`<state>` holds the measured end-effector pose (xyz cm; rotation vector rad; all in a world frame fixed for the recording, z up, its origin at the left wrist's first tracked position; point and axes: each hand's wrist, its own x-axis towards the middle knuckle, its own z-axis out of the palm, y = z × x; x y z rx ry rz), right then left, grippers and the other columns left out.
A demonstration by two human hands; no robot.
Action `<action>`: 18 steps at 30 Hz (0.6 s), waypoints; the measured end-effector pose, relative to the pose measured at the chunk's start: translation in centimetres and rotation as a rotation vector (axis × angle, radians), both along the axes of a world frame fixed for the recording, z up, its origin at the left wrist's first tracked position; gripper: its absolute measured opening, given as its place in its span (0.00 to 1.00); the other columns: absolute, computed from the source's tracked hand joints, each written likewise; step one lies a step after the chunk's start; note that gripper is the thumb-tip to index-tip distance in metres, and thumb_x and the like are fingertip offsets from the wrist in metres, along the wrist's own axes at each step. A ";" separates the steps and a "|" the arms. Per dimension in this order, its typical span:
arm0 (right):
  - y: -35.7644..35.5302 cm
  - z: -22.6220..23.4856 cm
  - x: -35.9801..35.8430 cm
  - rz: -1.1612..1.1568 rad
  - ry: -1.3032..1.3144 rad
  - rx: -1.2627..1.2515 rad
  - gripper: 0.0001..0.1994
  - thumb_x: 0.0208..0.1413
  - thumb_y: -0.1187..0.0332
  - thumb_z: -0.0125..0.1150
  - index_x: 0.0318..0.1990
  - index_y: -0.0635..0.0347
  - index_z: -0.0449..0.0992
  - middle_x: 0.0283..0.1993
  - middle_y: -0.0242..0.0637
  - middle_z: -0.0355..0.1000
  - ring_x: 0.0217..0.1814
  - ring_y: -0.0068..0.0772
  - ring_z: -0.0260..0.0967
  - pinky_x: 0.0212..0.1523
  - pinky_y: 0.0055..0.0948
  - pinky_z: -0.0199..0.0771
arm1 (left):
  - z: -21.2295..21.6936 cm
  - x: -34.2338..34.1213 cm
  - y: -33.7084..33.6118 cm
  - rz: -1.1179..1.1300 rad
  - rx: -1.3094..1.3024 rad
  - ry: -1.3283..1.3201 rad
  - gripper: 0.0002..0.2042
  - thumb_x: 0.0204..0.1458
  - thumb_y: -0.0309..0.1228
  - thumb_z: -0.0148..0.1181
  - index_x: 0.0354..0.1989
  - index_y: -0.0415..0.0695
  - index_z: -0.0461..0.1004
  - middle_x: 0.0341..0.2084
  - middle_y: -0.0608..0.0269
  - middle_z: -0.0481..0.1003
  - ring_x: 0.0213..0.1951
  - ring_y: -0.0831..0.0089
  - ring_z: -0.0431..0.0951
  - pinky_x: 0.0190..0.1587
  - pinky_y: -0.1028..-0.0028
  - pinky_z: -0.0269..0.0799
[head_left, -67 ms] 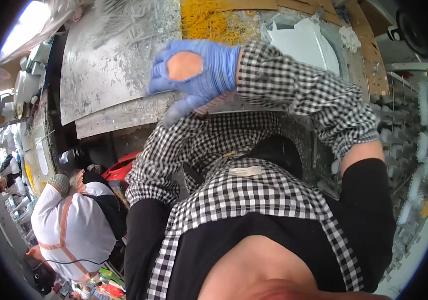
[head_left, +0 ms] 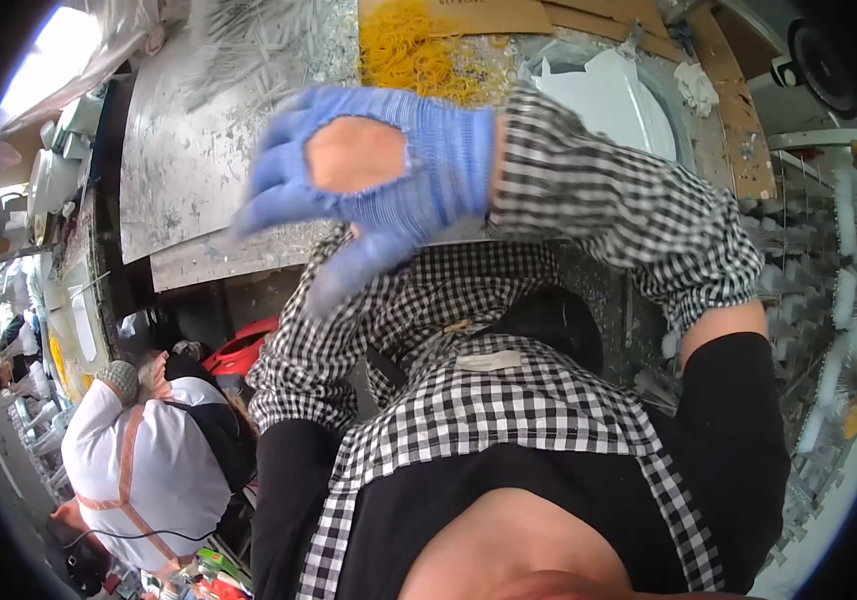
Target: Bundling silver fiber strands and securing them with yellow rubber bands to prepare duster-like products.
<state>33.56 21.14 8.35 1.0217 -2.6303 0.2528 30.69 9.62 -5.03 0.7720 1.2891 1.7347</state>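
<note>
My right hand (head_left: 369, 165) wears a blue knitted glove with a large worn hole over its back. It is raised above the near edge of the metal-topped table (head_left: 174, 170), fingers apart and the thumb pointing down toward me. The fingertips are smeared by motion, and nothing shows in the hand. My left forearm, in a black-and-white checked sleeve (head_left: 294, 345), reaches up beneath it. My left hand is hidden behind the right one, so its fingers cannot be seen. Past the right hand lies a pile of yellow rubber-band-like loops (head_left: 399, 50).
Thin clear strips (head_left: 249, 50) lie at the table's far left. A white plastic piece (head_left: 604, 95) sits at the far right, beside cardboard (head_left: 494, 15). To my left a person in white (head_left: 164, 450) works near a red object (head_left: 239, 350). Racks (head_left: 809, 270) stand on my right.
My right hand has come closer to the camera and shifted left, its fingers spreading wider. The small part of my left wrist area seen beneath it is now mostly covered.
</note>
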 end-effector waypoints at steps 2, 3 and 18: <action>0.0 3.5 3.1 0.045 -0.029 -0.388 0.42 0.52 0.28 0.57 0.66 0.47 0.71 0.56 0.41 0.76 0.58 0.44 0.72 0.64 0.41 0.70 | 1.6 0.0 -5.9 -0.056 -0.017 0.013 0.19 0.58 0.33 0.63 0.54 0.37 0.70 0.49 0.50 0.76 0.55 0.61 0.75 0.60 0.60 0.70; 0.3 1.3 3.3 0.027 -0.003 -0.448 0.40 0.53 0.29 0.58 0.66 0.47 0.72 0.56 0.43 0.77 0.60 0.45 0.72 0.64 0.43 0.70 | 1.8 1.2 -5.2 -0.040 -0.010 0.035 0.19 0.58 0.33 0.63 0.54 0.37 0.70 0.50 0.50 0.76 0.56 0.60 0.75 0.61 0.60 0.70; 2.4 -22.2 8.3 -0.809 -0.243 -0.807 0.52 0.29 0.39 0.79 0.63 0.57 0.66 0.61 0.44 0.68 0.67 0.48 0.61 0.72 0.47 0.57 | -1.1 2.0 2.7 0.222 0.074 0.222 0.15 0.50 0.17 0.69 0.46 0.41 0.75 0.35 0.66 0.80 0.37 0.81 0.79 0.42 0.77 0.78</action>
